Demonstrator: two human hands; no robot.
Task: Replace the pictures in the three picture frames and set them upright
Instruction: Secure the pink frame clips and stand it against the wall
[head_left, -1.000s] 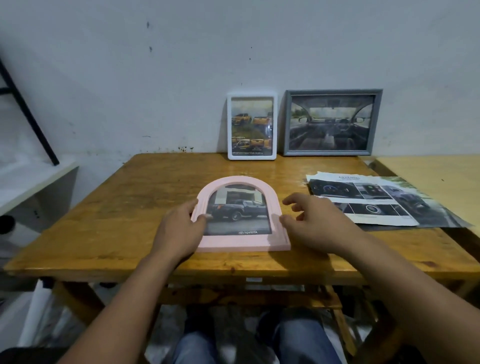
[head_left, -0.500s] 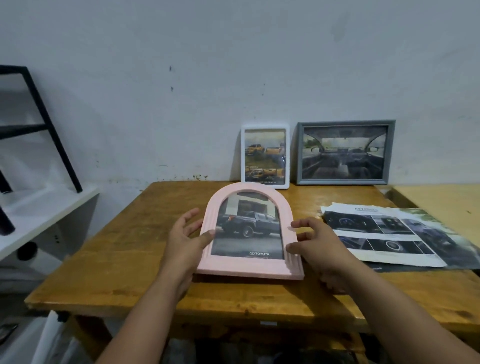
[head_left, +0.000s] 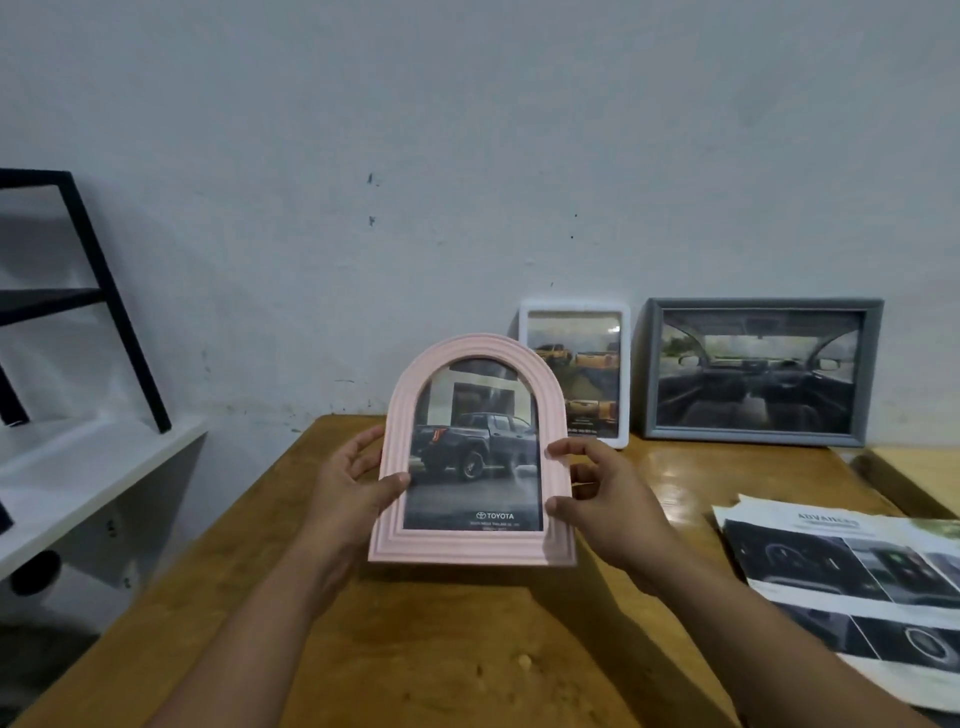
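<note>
Pink arched frame (head_left: 395, 457); white frame (head_left: 626, 374); grey frame (head_left: 652, 364); brown wooden table (head_left: 467, 649); black rack (head_left: 104, 291).

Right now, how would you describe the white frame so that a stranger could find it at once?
Look at the far edge of the wooden table, where frames lean on the wall. The white frame stands there upright, beside the wider grey frame. It alone is tall, white, round-cornered, and shows yellow trucks.

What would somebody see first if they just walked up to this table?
Probably the pink arched frame in the middle, held up above the wooden table by the left hand and right hand, with a dark pickup truck pictured inside. Behind it, a white frame and a grey frame stand against the wall.
</note>
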